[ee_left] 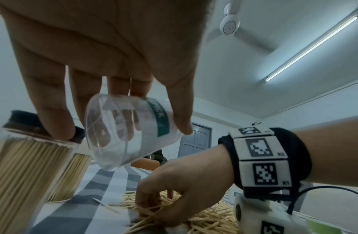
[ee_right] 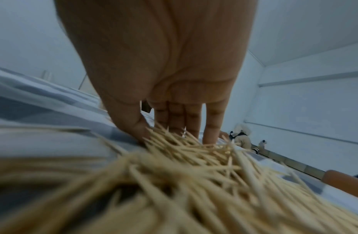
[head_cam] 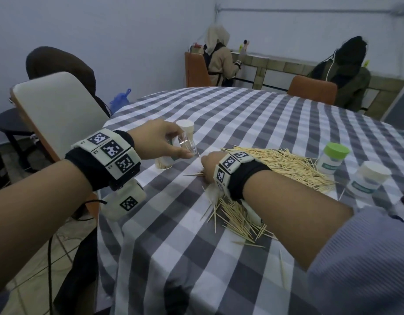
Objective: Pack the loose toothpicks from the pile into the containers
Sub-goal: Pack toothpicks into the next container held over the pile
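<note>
My left hand [head_cam: 182, 142] grips a clear, empty toothpick container [head_cam: 189, 144] with a teal label [ee_left: 160, 120]. It is held tilted above the checked tablecloth [head_cam: 253, 123]. Just to its right, my right hand [head_cam: 206, 166] is down in the left end of the loose toothpick pile [head_cam: 287, 165]. Its thumb and fingers [ee_right: 191, 125] close on a bunch of toothpicks [ee_right: 174, 139]. More toothpicks [head_cam: 238, 220] lie spread under my right wrist. Two containers full of toothpicks [ee_left: 23, 171] [ee_left: 70, 174] stand behind and below the held one.
A green-lidded container [head_cam: 331, 158] and a white-lidded one [head_cam: 368, 178] stand right of the pile. A white-backed chair [head_cam: 57, 112] is at the table's left edge. Two people sit at a far counter. Stray toothpicks [head_cam: 282, 267] lie near the front edge.
</note>
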